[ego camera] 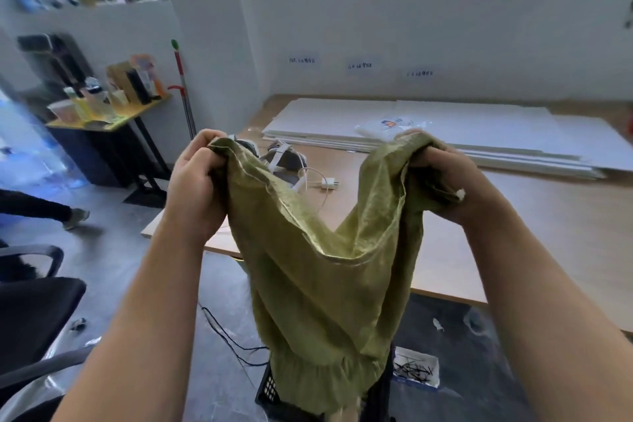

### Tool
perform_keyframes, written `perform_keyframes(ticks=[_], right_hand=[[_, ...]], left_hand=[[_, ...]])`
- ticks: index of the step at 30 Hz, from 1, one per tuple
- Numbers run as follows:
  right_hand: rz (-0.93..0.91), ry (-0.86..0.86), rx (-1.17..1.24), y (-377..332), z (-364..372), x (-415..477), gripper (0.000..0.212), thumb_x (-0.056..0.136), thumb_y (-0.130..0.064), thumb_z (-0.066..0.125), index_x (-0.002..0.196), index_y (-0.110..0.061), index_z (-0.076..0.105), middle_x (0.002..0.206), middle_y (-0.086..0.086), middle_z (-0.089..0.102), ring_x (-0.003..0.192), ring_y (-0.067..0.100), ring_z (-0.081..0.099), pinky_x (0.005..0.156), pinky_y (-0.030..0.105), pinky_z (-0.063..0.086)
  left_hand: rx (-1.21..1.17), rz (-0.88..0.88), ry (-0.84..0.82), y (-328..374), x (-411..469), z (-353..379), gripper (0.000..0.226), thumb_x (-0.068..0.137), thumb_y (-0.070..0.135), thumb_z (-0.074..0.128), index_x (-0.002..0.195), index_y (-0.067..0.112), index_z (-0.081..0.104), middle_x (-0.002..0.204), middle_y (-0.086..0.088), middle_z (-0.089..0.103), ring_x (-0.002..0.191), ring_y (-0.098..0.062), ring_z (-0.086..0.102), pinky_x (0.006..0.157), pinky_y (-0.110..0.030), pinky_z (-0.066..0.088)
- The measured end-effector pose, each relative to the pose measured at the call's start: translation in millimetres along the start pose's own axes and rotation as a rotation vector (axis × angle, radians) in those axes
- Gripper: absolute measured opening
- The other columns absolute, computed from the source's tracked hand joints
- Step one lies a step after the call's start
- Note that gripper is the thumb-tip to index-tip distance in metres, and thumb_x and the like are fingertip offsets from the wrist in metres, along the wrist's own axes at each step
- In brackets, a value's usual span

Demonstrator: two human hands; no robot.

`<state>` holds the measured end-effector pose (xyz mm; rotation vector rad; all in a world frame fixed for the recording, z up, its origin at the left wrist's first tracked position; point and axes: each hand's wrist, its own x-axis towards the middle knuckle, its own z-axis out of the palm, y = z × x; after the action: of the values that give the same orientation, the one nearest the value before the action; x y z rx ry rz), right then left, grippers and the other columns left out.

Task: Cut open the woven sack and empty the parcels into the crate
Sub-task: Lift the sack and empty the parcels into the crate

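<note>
The woven sack (318,284) is up in the air, upside down by the look of it, its lower end hanging into the black crate (274,390) on the floor below. Left hand (195,188) is clamped on one bunched corner of the sack, right hand (445,181) clamped on the other, and the cloth sags in a deep V between them. This reads as the emptying step: the sack looks limp and light, so most of its load has likely gone. No parcels can be seen; the sack hides the crate's inside. Next call: lift both corners higher above the crate and shake, keeping the mouth inside its walls so nothing spills to the floor. Beyond the sack, the tabletop (513,233) carries white boards (445,120); just right of the crate sits a small white box (416,370).
</note>
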<state>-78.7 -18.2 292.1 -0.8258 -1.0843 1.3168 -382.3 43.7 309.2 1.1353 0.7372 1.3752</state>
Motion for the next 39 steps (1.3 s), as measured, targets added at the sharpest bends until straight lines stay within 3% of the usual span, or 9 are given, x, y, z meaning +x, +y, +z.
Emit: perform_keyframes(ticks=[4,13,21,25,29,32,34,36,39], right_hand=[[-0.01,-0.238,0.16,-13.1,20.8,10.0,0.028,0.081,0.001,0.043,0.106,-0.007,0.054,0.08,0.009,0.061,0.067,0.019,0.064,0.059,0.028,0.055],[-0.033,-0.152,-0.02,5.8,24.6,35.5,0.067,0.087,-0.002,0.059,0.147,-0.016,0.032,0.11,0.006,0.068,0.087,0.018,0.072,0.074,0.028,0.057],[0.019,-0.049,-0.602,10.7,6.1,39.1,0.078,0.074,-0.044,0.075,0.141,-0.031,0.039,0.134,0.018,0.053,0.116,0.026,0.061,0.098,0.035,0.051],[0.013,0.064,-0.762,3.6,-12.8,49.5,0.049,0.097,-0.008,0.059,0.143,-0.016,0.044,0.122,0.014,0.055,0.104,0.021,0.057,0.091,0.024,0.05],[0.13,0.235,-0.212,26.8,-39.9,18.5,0.012,0.098,-0.009,0.057,0.106,-0.002,0.061,0.084,0.0,0.058,0.086,0.02,0.069,0.052,0.016,0.049],[-0.011,0.073,0.003,41.3,-46.9,0.3,0.038,0.083,-0.037,0.077,0.077,-0.001,0.066,0.064,0.018,0.053,0.063,0.028,0.057,0.047,0.025,0.04],[0.081,-0.126,0.144,50.0,-48.2,-6.0,0.054,0.1,-0.052,0.04,0.116,-0.008,0.067,0.098,0.022,0.066,0.092,0.035,0.066,0.074,0.037,0.057],[0.205,-0.25,0.143,64.7,-53.7,-12.8,0.096,0.079,-0.079,0.045,0.143,-0.006,0.046,0.133,0.036,0.051,0.122,0.047,0.051,0.104,0.061,0.041],[0.244,-0.27,0.074,72.4,-50.6,-20.6,0.108,0.055,-0.071,0.082,0.135,-0.005,0.05,0.121,0.016,0.069,0.111,0.027,0.066,0.09,0.04,0.056]], left_hand=[[0.072,-0.036,-0.177,0.9,5.4,39.1,0.031,0.088,-0.008,0.036,0.085,0.014,0.057,0.07,-0.007,0.058,0.063,-0.02,0.057,0.062,-0.03,0.049],[0.224,-0.034,-0.472,-19.8,-2.1,103.8,0.022,0.094,-0.007,0.054,0.101,0.013,0.054,0.084,0.002,0.068,0.065,-0.011,0.063,0.06,-0.023,0.055],[0.305,-0.142,-0.571,-31.9,0.4,99.6,0.037,0.091,0.012,0.06,0.128,0.019,0.06,0.122,-0.014,0.068,0.107,-0.024,0.066,0.094,-0.033,0.053],[0.45,-0.044,-0.493,-24.5,0.6,104.4,0.012,0.093,0.014,0.063,0.099,0.017,0.072,0.085,0.004,0.075,0.083,-0.012,0.069,0.078,-0.024,0.055],[0.406,0.028,-0.278,-14.7,8.7,109.1,0.021,0.083,0.024,0.069,0.099,0.011,0.072,0.087,-0.005,0.072,0.084,-0.02,0.066,0.086,-0.038,0.053],[0.322,0.062,-0.103,-7.8,19.4,113.4,0.015,0.082,0.026,0.07,0.093,0.016,0.074,0.084,-0.004,0.073,0.081,-0.02,0.066,0.082,-0.038,0.054],[0.3,0.091,-0.034,-4.6,26.6,114.5,0.009,0.088,0.022,0.068,0.086,0.015,0.073,0.081,-0.004,0.072,0.08,-0.021,0.065,0.078,-0.037,0.054],[0.279,0.098,0.035,-3.1,33.7,114.5,0.014,0.091,0.021,0.066,0.081,0.013,0.071,0.081,-0.009,0.069,0.08,-0.024,0.064,0.078,-0.042,0.055],[0.221,0.061,0.125,-4.6,44.9,112.2,0.017,0.088,0.024,0.068,0.076,0.012,0.07,0.086,-0.016,0.068,0.08,-0.029,0.067,0.081,-0.052,0.057]])
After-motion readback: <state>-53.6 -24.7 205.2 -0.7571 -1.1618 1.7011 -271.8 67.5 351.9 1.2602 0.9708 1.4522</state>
